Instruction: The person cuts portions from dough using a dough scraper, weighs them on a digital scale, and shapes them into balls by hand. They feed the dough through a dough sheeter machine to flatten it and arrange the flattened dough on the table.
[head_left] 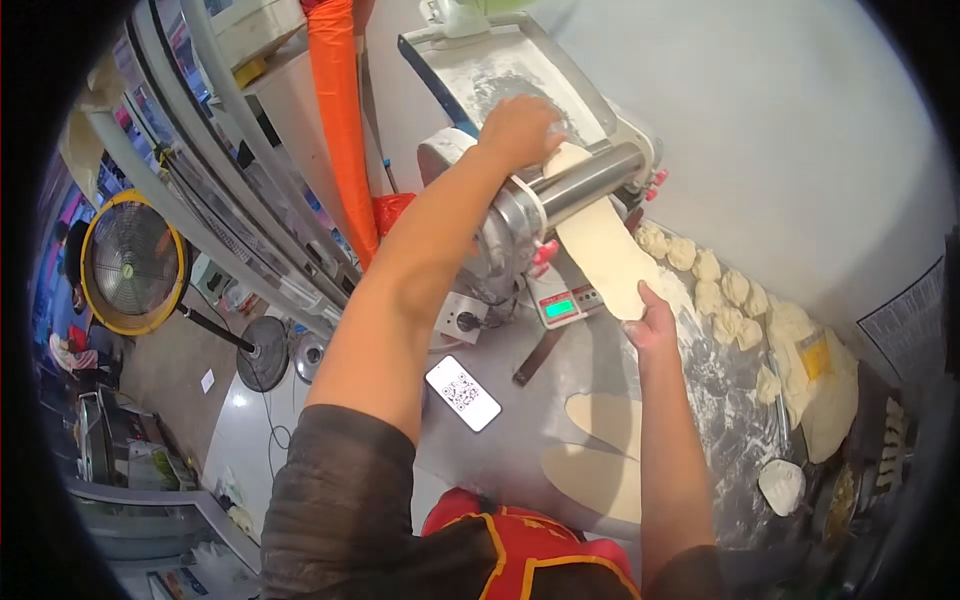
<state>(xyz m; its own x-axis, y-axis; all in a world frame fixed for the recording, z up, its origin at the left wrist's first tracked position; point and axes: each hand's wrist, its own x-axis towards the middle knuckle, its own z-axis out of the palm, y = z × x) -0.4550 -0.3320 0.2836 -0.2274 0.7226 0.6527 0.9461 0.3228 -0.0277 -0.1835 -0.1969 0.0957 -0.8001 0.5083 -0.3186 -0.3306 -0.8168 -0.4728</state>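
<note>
A long pale dough sheet (610, 245) runs between the steel rollers (595, 185) of a dough sheeter. My left hand (520, 130) reaches over the machine, fingers bent and closed at the sheet's upper end; part of its grip is hidden. On the near side, my right hand (652, 322) pinches the sheet's lower end, thumb on top. Behind the rollers sits the floury metal tray (595, 95) of the sheeter. Two flattened dough pieces (592, 478) lie on the table by my right forearm.
A phone showing a QR code (463, 393) lies near a digital scale (566, 306). Several dough lumps (706, 266) line the table's right side beside a larger dough mass (825, 390). A power socket (462, 320) sits below the machine. A yellow-rimmed fan (130, 262) stands at left.
</note>
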